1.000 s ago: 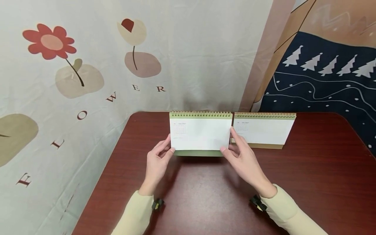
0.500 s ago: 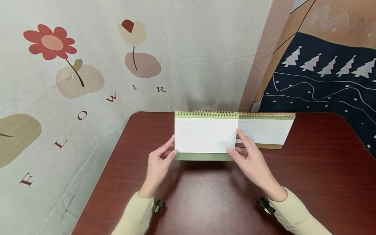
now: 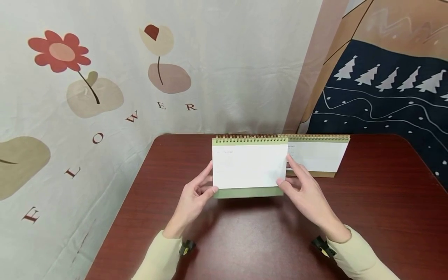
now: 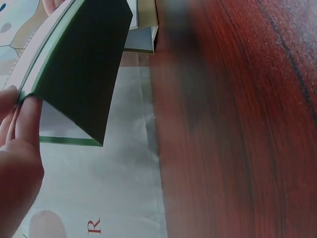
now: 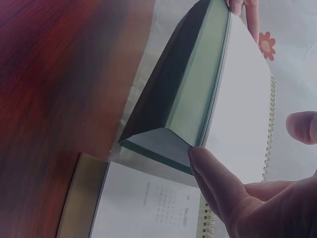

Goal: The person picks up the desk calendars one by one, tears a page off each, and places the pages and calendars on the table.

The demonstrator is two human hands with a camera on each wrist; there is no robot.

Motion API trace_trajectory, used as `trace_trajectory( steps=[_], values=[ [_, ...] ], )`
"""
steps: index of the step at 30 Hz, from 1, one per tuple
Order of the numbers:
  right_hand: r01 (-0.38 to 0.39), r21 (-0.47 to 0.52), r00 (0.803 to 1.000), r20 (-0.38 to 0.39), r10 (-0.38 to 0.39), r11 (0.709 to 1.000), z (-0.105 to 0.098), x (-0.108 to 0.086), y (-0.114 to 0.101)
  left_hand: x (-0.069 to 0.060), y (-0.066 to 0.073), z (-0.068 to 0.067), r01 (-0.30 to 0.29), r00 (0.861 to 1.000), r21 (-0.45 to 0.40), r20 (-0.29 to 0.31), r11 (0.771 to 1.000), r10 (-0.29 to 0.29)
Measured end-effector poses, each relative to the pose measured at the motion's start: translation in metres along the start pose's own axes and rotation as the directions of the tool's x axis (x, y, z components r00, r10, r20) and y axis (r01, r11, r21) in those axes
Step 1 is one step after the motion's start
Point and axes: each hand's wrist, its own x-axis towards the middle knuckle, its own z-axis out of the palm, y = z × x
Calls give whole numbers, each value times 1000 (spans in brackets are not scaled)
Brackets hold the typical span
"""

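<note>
A spiral-bound desk calendar [image 3: 249,167] with white pages, a green top strip and a green base is held up off the table between both hands. My left hand [image 3: 194,198] grips its lower left side, thumb on the front and fingers at the side edge. On the opposite side my right hand [image 3: 308,194] holds the lower right corner, thumb on the page and a finger along the edge. Its dark underside [image 4: 89,64] shows in the left wrist view. A second desk calendar [image 3: 315,155] with a tan base stands behind to the right, partly covered by the held one.
The dark red wooden table [image 3: 245,237] lies beneath both arms. Right behind its far edge hangs a pale cloth [image 3: 241,77] printed with flowers and letters. At the right is a dark blue cloth [image 3: 378,101] with white trees.
Both hands have carried the green-based calendar to the right and toward me. It covers more of the second calendar now. The second calendar has stayed in place.
</note>
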Motion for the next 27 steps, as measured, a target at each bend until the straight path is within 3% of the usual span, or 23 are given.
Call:
trace_trajectory(
  steps=[8,14,22,27],
  values=[
    [-8,-34,1000,8,9,999,-5,0,0,-1,-1,0,23,994,-40,111,999,-19],
    [3,-52,1000,8,-2,999,-6,0,0,-3,-3,2,75,989,-70,131,995,-65],
    [19,-37,1000,0,-19,999,-6,0,-1,-1,-6,5,4,987,-83,160,997,9],
    [39,-56,999,-7,-39,998,-4,0,1,-2,-8,3,-6,991,-94,133,996,19]
  ],
)
